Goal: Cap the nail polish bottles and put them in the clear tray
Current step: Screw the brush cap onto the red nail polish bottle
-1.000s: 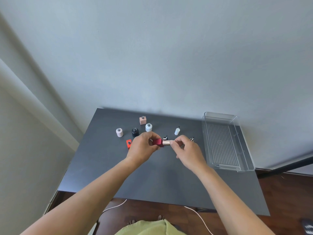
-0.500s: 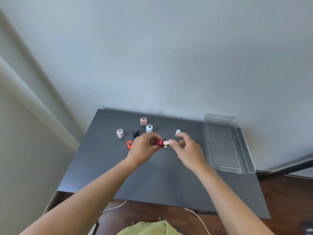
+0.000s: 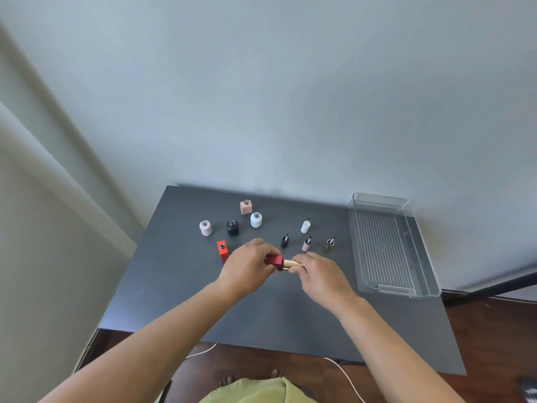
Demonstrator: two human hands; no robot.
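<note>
My left hand (image 3: 250,269) holds a dark red square bottle (image 3: 275,261) on its side above the table, and my right hand (image 3: 318,276) grips its gold cap (image 3: 291,263), joined to the bottle's neck. Several uncapped bottles stand at the back left: an orange-red one (image 3: 223,250), a pale pink round one (image 3: 205,228), a black one (image 3: 232,227), a white one (image 3: 256,219) and a pink square one (image 3: 246,207). Brush caps stand to the right: white (image 3: 305,226), black (image 3: 284,241), pink (image 3: 306,244) and olive (image 3: 328,245). The clear tray (image 3: 422,282) sits empty at the far right.
The dark table (image 3: 276,315) stands against a pale wall, its front edge near my body. A white cable (image 3: 345,373) lies on the wooden floor below. A dark bar (image 3: 494,286) crosses behind the tray's right side.
Both hands and the red bottle have dropped slightly toward me. My right hand has closed further around the gold cap, and the standing caps behind it are now uncovered.
</note>
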